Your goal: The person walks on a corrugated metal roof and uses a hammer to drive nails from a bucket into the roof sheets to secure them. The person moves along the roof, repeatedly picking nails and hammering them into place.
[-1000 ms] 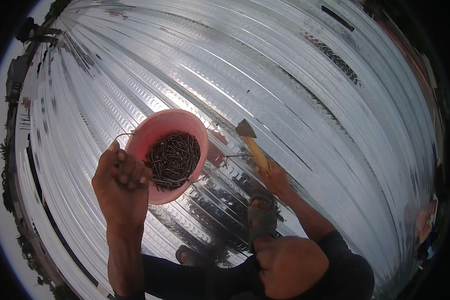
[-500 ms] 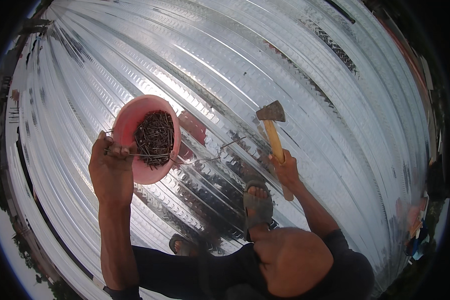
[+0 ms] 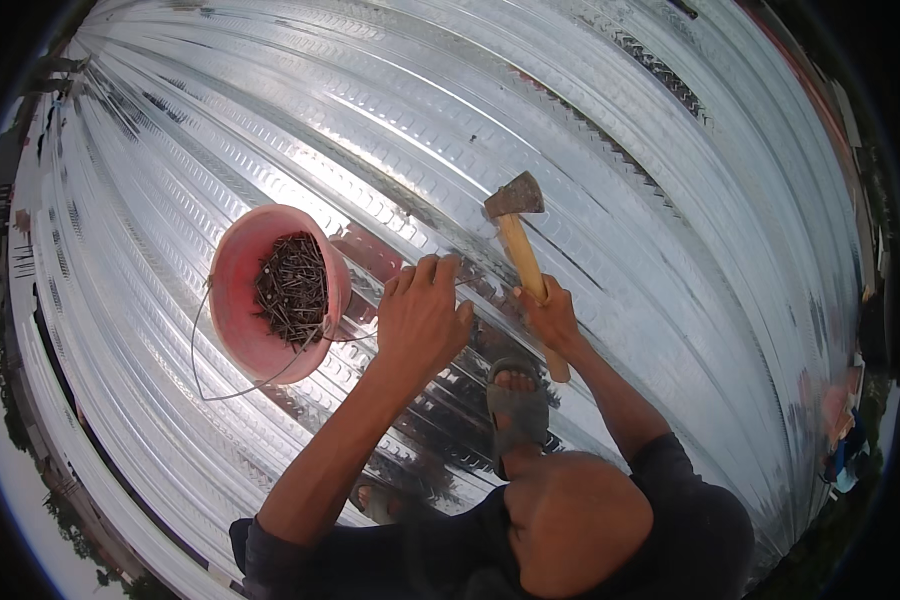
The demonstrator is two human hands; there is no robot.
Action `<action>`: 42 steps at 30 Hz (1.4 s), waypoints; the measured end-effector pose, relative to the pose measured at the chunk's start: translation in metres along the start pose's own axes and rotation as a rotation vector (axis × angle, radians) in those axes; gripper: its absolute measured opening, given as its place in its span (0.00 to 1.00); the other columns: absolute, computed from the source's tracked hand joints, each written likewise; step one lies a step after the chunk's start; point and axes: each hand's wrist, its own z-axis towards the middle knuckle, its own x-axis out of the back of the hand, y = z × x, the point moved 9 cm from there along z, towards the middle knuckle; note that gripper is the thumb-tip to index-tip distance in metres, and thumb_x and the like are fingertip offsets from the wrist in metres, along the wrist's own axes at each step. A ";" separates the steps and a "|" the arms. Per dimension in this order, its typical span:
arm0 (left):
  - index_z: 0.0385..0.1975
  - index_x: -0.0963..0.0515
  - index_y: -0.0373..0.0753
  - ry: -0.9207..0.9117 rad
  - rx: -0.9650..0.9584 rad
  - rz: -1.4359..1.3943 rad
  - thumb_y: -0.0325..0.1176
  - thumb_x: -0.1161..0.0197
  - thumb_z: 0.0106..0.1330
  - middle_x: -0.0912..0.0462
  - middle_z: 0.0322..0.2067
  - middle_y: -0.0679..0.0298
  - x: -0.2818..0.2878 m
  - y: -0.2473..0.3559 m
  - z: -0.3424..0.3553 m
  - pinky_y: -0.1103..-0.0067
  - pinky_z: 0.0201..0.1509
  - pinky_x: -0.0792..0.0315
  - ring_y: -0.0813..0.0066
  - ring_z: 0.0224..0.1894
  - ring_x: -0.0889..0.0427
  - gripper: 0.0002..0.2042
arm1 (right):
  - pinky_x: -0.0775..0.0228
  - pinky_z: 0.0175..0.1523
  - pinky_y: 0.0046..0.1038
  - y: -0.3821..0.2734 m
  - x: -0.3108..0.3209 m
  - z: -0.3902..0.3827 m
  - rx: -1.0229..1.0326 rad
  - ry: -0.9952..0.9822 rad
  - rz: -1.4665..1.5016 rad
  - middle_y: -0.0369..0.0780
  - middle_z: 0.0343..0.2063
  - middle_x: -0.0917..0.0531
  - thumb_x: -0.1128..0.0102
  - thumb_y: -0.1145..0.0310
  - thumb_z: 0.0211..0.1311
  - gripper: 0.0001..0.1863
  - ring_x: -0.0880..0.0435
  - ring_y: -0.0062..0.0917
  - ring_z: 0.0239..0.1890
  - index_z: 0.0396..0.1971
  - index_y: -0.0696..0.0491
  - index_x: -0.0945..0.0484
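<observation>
My right hand [image 3: 553, 318] grips the wooden handle of a hatchet [image 3: 521, 250]; its dark, flared metal head points away from me. My left hand [image 3: 422, 312] is over the metal roofing sheet [image 3: 420, 120], back up, with the thumb apart from the fingers and the fingertips hidden beneath. To its left sits a pink bucket [image 3: 232, 305], tilted, holding a heap of dark nails [image 3: 292, 290]. The bucket's wire handle [image 3: 198, 365] hangs down toward me. A thin wire [image 3: 355, 338] runs from the bucket's side to under my left hand.
Ribbed, shiny metal sheets spread all around, with raised seams running diagonally. My sandalled foot [image 3: 518, 410] stands on them between the hands, and the other sandal [image 3: 375, 500] is partly covered by my leg. Coloured items [image 3: 845, 455] lie by the right edge.
My left hand has let go of the bucket's wire handle and moved right, over the thin wire. The handle has dropped toward me. The hatchet has shifted slightly left in view.
</observation>
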 end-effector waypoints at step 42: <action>0.36 0.16 0.36 -0.635 -0.224 -0.082 0.31 0.36 0.59 0.13 0.39 0.51 -0.081 0.019 -0.171 0.62 0.50 0.20 0.52 0.46 0.12 0.09 | 0.22 0.31 0.51 -0.070 -0.111 0.029 0.354 -0.228 -0.605 0.59 0.25 0.17 0.46 0.53 0.74 0.25 0.15 0.56 0.24 0.46 0.66 0.30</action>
